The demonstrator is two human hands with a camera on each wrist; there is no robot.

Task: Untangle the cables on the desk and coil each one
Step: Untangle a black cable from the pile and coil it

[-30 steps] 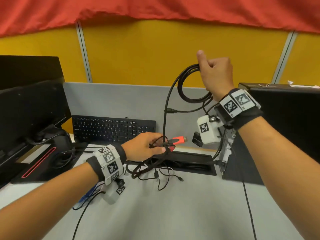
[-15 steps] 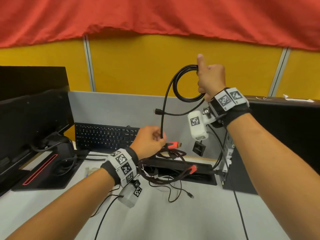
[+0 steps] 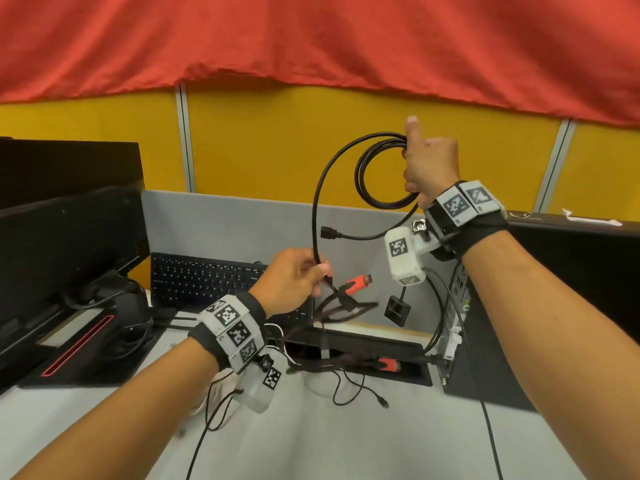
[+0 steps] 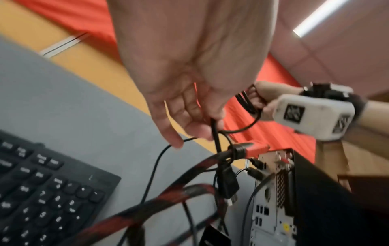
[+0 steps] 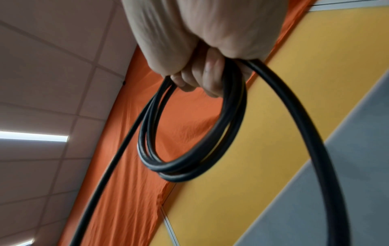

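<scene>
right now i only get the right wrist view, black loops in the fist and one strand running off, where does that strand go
Observer: It arcs down from the right hand to the left hand, which pinches the black cable.
Operator: is it clear of the other cables there
Observer: No. Just below the pinch it crosses the red-and-black braided cable by its red plug.
Operator: and the coil's free end
Observer: A black plug hangs in the air below the coil.

Yellow partition wall (image 3: 270,140) with red cloth (image 3: 311,39) draped over top, grey divider panel (image 3: 214,223) behind grey desk (image 3: 346,445); tiled ceiling (image 5: 42,74), strip light (image 5: 33,136).
</scene>
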